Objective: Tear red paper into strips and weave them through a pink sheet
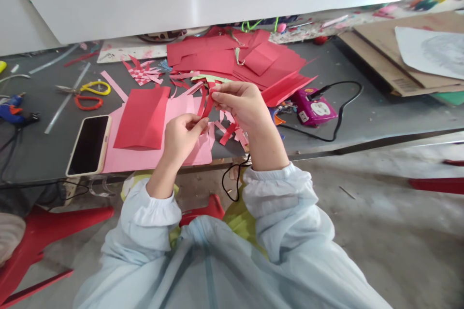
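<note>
Between my two hands is a narrow red paper strip [208, 107]. My left hand [184, 136] pinches its lower end, and my right hand [241, 105] pinches it near the top. Below the left hand lie pink paper sheets [181, 112] with a folded red paper [142, 118] on top. Small red and pink paper scraps [232, 131] are scattered under the right hand. Behind the hands, pink and pale green strips lie in a loose heap, partly hidden by the fingers. A woven red and pink paper piece [141, 73] sits farther back on the left.
A phone [89, 146] lies at the table's front edge, left of scissors [89, 94] and a blue glue gun [13, 110]. Red paper [268, 60] is piled at the back. A purple power socket [314, 107] with a black cable and cardboard [387, 65] are on the right.
</note>
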`<state>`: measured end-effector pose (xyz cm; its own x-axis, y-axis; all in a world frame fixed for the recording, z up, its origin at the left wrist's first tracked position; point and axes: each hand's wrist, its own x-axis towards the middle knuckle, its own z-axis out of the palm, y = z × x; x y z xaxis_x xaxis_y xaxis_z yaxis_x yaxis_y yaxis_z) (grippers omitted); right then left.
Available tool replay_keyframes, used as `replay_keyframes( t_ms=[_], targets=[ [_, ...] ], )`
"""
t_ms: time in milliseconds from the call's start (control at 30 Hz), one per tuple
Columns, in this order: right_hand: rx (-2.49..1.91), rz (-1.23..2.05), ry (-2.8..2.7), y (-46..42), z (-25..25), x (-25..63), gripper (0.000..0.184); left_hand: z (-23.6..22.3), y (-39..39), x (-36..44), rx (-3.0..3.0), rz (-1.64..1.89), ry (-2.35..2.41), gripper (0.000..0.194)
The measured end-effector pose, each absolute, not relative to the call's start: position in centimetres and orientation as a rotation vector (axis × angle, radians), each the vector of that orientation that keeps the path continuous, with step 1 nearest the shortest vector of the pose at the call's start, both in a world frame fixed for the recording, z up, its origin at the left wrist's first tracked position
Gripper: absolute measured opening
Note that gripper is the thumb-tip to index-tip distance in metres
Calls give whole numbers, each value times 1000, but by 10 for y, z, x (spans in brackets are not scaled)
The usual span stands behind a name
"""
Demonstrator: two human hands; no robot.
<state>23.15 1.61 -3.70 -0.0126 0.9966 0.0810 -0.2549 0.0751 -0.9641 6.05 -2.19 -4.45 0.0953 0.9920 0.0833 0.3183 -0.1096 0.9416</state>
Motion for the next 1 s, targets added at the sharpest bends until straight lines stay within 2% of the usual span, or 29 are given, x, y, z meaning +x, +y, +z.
replay_keyframes(
  t_ms=[267, 867, 1000],
  targets=[
    [-978, 1258, -994, 14, -31, 229, 7, -50, -20, 58, 1553, 1029, 1279, 22],
    [-1043, 1106, -893, 21, -38, 236, 10, -45, -25, 61, 1350, 991, 1209, 29],
    [-1038, 1111, -869, 22, -39, 237, 9, -45, -25, 60, 1340, 1000, 1196, 24]
  ],
)
